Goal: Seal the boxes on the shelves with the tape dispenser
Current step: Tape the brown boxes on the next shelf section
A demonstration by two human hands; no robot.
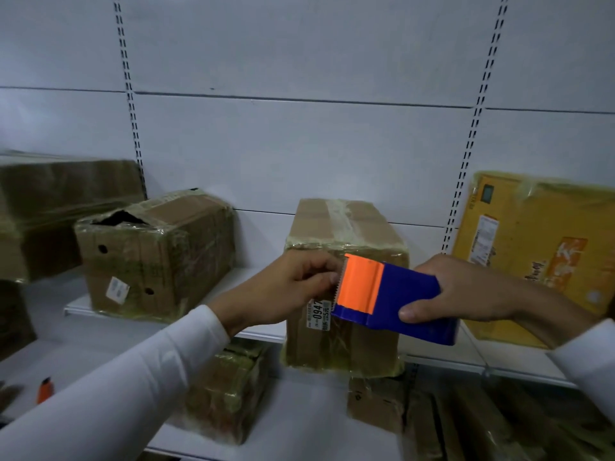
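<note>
Hands meet before a taped carton (346, 227) on the shelf: right hand (466, 291) grips the blue-and-orange tape dispenser (389, 294), left hand (293, 287) pinches at its serrated edge, where a firm, straight pull should start the tape cleanly.

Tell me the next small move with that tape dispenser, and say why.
Probably draw the tape end out and press it onto the middle box. The right hand grips the blue-and-orange tape dispenser in front of that box, and the left hand has its fingers curled at the serrated edge, seemingly pinching the tape end. No tape strip is plainly visible, so this is a guess.
</note>
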